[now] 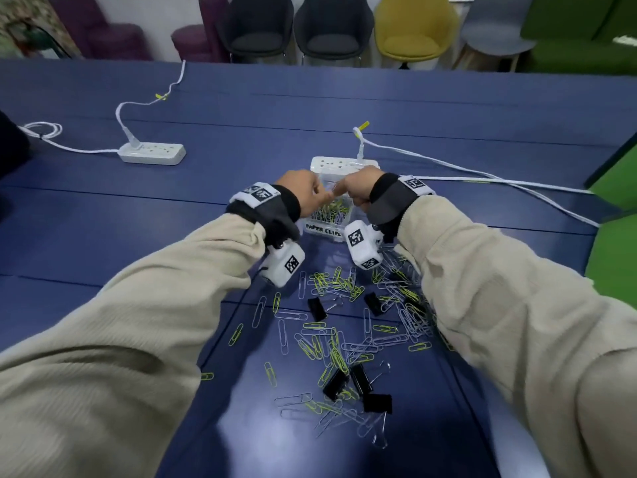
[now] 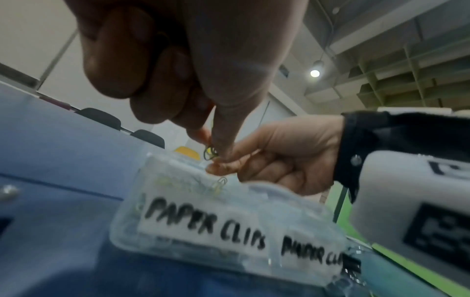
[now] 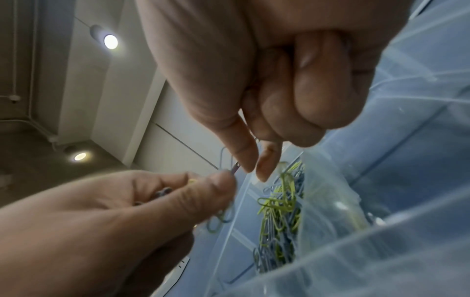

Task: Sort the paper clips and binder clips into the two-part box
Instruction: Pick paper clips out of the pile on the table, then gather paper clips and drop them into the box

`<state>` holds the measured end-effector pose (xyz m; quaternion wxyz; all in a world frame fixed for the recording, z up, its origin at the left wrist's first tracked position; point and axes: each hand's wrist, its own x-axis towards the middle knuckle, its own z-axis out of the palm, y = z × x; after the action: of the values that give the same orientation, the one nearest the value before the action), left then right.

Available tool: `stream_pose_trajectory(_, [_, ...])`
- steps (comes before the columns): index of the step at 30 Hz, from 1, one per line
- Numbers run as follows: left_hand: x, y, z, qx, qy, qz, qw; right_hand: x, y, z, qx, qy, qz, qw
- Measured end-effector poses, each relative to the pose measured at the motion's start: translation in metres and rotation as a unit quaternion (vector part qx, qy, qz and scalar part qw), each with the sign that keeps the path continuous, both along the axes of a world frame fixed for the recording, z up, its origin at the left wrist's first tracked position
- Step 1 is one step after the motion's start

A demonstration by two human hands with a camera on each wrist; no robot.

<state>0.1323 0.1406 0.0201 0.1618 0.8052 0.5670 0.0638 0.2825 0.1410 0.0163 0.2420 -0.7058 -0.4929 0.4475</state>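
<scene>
A clear two-part box (image 1: 322,232) labelled "PAPER CLIPS" stands on the blue table, and its near part holds yellow and silver paper clips (image 3: 279,217). Both hands hover over it, fingertips meeting. My left hand (image 1: 322,196) pinches a small bunch of paper clips (image 2: 210,153) between thumb and fingers. My right hand (image 1: 339,192) has its thumb and forefinger on one clip of that bunch (image 3: 235,168), with its other fingers curled. Many loose paper clips (image 1: 331,339) and several black binder clips (image 1: 316,308) lie scattered on the table in front of the box.
One white power strip (image 1: 344,163) sits right behind the box, with its cable (image 1: 482,181) running off to the right. A second strip (image 1: 151,153) lies at the left. Chairs line the table's far edge.
</scene>
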Motion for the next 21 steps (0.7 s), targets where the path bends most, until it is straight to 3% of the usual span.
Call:
stream_pose_trajectory(7, [0.007, 0.000, -0.018, -0.002, 0.011, 0.024, 1.000, 0.004, 0.005, -0.005, 0.019, 0.042, -0.061, 0.997])
stream_pose_trajectory(11, [0.010, -0.001, -0.016, -0.019, -0.025, 0.050, 0.998, 0.000, 0.011, 0.007, -0.020, 0.231, -0.120, 0.965])
stream_pose_trajectory(14, [0.013, -0.003, -0.013, -0.044, -0.051, 0.059, 0.996, 0.000, 0.012, 0.014, -0.032, 0.325, -0.150, 0.933])
stream_pose_trajectory(21, [0.014, -0.003, -0.004, -0.084, -0.067, 0.046, 0.993, -0.007, 0.010, 0.015, 0.030, 0.375, -0.137, 0.916])
